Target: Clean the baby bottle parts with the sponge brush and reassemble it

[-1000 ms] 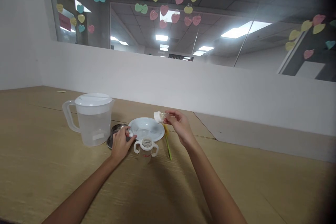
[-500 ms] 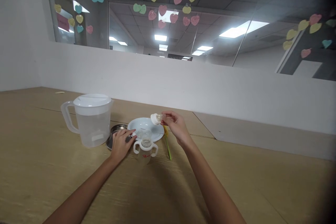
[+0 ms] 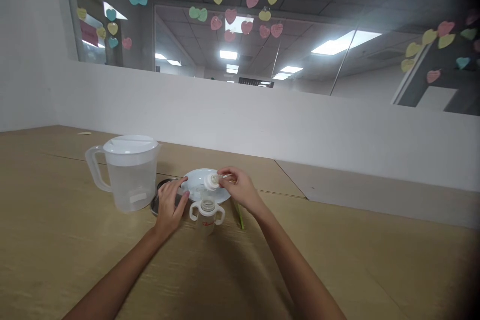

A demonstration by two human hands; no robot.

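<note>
My right hand [image 3: 240, 189] pinches a bottle nipple [image 3: 212, 181] with a white collar, just above a white bowl [image 3: 192, 178]. Directly below, a small baby bottle [image 3: 206, 221] with two white handles and red lettering stands upright, its threaded mouth uncovered. My left hand [image 3: 170, 206] is open, thumb and fingers apart, at the bowl's left side and over a dark round metal dish [image 3: 154, 205]. Something clear lies in the bowl near my left fingertips; its shape is hard to make out.
A lidded translucent pitcher [image 3: 134, 175] stands at the left, its handle pointing left. Partly hidden by my right hand, a green-handled brush [image 3: 240, 217] lies right of the bottle. A white wall [image 3: 240, 120] runs behind the wooden table [image 3: 337, 260].
My right hand has brought the nipple left and down, from the bowl's right edge to above the bottle's mouth. My left hand has drawn back slightly, its fingers spreading.
</note>
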